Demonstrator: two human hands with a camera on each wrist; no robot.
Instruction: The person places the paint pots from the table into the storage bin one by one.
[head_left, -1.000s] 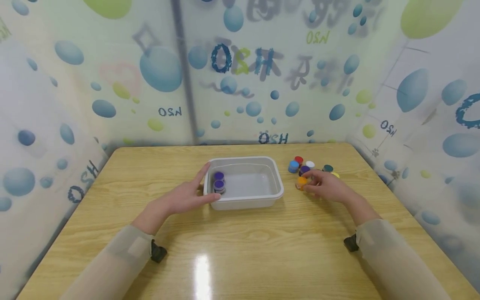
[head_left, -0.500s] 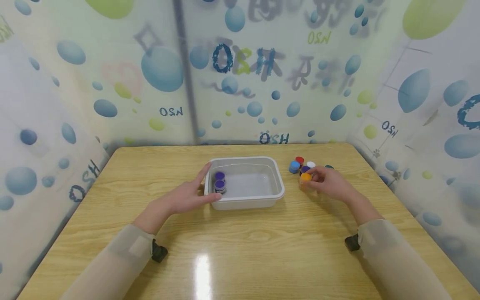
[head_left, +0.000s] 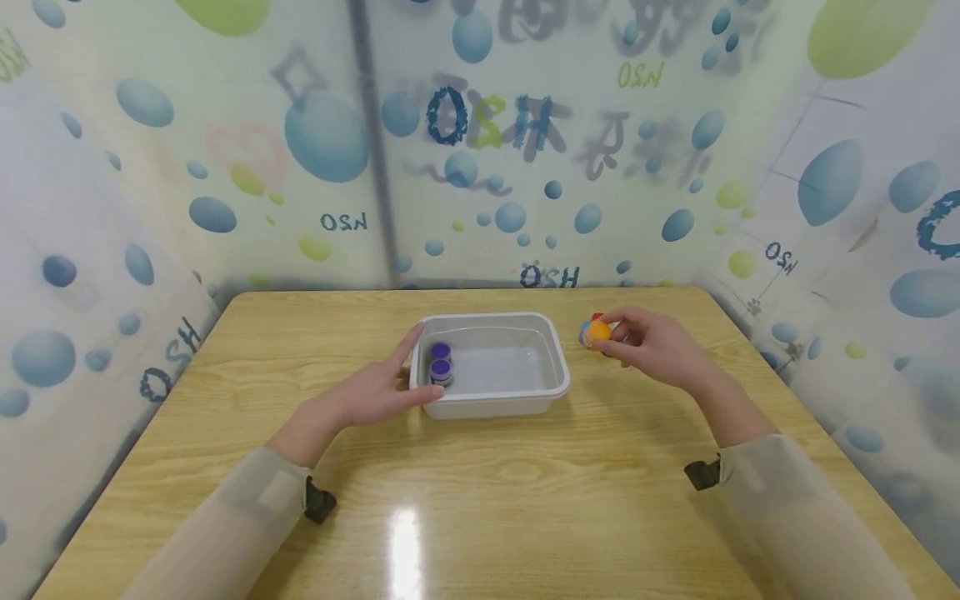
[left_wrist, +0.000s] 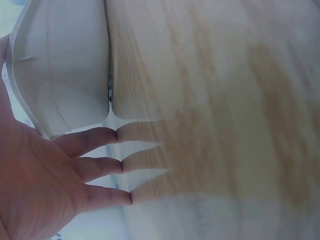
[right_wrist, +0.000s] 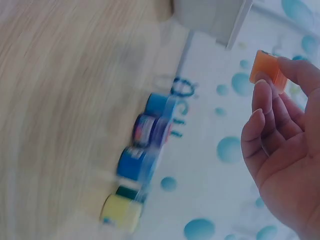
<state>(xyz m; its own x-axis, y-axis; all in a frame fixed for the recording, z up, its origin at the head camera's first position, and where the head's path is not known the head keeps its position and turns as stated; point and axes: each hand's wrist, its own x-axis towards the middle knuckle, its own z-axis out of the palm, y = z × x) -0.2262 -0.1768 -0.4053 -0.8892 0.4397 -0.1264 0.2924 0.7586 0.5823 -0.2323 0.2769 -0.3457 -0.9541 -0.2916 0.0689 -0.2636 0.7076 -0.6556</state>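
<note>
In the head view, my left hand point(head_left: 363, 396) touches the left end of a white plastic tub point(head_left: 495, 404), index finger along the side and thumb on the front rim. The left wrist view shows its other fingers point(left_wrist: 102, 167) straight, tips at the tabletop beside the tub. Two small purple-lidded paint pots point(head_left: 441, 369) stand inside at the left. My right hand point(head_left: 660, 348) pinches an orange paint pot point(right_wrist: 266, 69) between thumb and fingertips, raised over the table right of the tub. In the head view that hand partly hides the other pots.
Several more pots stand on the table right of the tub. The right wrist view shows a yellow pot point(right_wrist: 121, 211), a blue pot point(right_wrist: 131, 164) and a purple pot point(right_wrist: 150, 130) in a row. Patterned curtains point(head_left: 465, 167) enclose the wooden table point(head_left: 525, 500) behind and on both sides.
My right hand has lifted the orange pot from the table and moved it back and slightly left, over the other pots. The left hand and tub stay in place.
</note>
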